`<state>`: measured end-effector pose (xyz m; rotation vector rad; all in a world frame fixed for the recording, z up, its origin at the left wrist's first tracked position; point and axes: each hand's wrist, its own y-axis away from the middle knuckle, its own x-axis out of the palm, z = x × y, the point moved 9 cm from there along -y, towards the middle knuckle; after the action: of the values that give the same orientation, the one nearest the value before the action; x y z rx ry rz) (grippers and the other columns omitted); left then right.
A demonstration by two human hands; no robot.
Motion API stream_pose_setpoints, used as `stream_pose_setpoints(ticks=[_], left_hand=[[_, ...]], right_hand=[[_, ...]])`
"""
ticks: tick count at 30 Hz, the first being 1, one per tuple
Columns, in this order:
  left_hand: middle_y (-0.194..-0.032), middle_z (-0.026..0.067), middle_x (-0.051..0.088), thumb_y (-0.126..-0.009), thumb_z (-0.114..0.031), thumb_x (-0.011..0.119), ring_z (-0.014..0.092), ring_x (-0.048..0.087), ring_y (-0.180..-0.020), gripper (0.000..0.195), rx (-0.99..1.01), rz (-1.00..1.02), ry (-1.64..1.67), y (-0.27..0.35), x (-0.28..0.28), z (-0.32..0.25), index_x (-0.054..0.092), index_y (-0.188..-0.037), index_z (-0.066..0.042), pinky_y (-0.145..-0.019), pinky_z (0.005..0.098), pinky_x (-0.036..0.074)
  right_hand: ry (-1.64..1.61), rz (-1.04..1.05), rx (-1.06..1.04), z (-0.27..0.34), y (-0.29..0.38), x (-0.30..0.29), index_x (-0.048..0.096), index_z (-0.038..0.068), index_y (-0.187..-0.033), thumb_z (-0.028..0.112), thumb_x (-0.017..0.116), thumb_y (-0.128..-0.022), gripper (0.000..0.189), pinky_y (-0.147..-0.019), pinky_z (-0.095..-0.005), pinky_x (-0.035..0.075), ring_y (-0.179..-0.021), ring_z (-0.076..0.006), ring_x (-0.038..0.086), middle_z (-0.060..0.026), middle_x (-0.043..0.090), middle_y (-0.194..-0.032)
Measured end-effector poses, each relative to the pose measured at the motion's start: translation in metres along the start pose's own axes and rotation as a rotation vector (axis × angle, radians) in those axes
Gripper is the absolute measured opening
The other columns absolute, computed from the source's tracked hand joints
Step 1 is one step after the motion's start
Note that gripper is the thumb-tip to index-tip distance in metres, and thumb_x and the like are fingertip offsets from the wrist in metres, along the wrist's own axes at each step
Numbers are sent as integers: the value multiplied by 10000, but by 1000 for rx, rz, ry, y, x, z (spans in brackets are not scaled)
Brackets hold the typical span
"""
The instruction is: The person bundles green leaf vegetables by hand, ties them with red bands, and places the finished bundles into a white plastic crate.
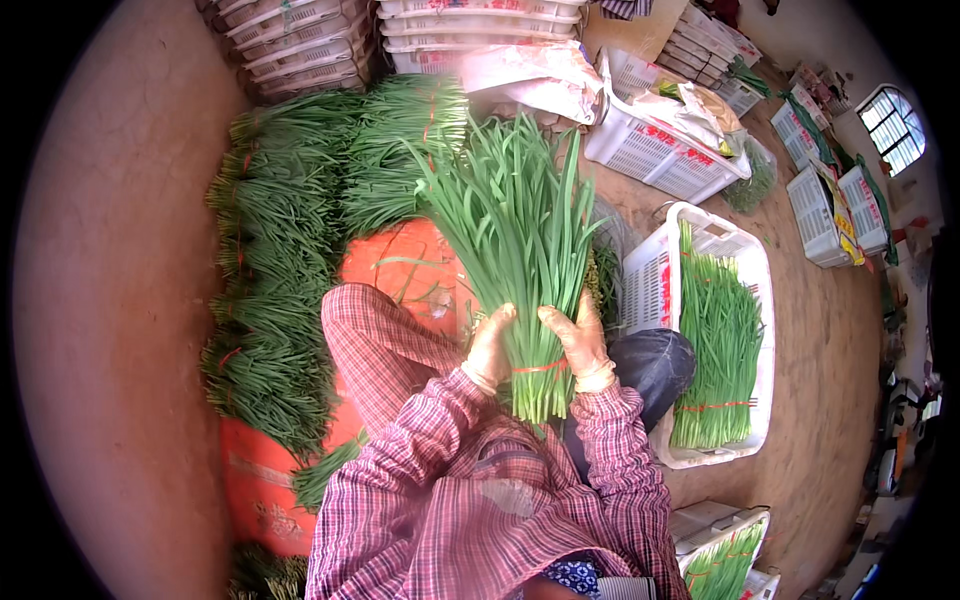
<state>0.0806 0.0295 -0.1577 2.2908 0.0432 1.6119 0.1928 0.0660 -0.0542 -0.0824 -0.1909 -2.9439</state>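
Note:
A thick bunch of green garlic chives (525,247) stands between my two gloved hands, its leaves fanning out away from me. Around its pale cut ends, close to my lap, runs an orange-red band (538,367). My left hand (491,345) grips the bunch on its left side, just above the band. On the opposite side my right hand (579,337) presses it, thumb across the front. The fingers behind the bunch are hidden. To my right, a white plastic crate (763,360) holds banded chives (716,352) lying lengthwise.
Banded chive bundles (281,247) are piled along the wall (127,300) at left, on an orange-red sheet (262,480). More white crates are stacked (480,30) at the back. A crate with paper (660,142) stands back right, another with chives (724,559) at lower right.

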Motion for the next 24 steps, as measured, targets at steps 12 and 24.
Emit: stream_pose_setpoints(ticks=[12,24], left_hand=[[-1253,91,678,-1034,-235,615,202,652,-1108,415,204,-109,-185,6,21,-25,580,-1378,-5,-1002,379,514],[-1191,108,713,-1004,-218,667,223,707,-1027,429,273,-99,-255,0,21,-23,573,-1362,1,-924,387,586]], right_hand=[[730,-244,-388,86,6,-5,375,16,-1568,241,821,-912,823,-1128,-424,451,-1321,-324,565,-199,556,-1470],[1447,29,-951,195,-36,96,705,184,-1302,243,740,-871,437,-1123,-483,394,-1414,-311,481,-106,604,-1448]])
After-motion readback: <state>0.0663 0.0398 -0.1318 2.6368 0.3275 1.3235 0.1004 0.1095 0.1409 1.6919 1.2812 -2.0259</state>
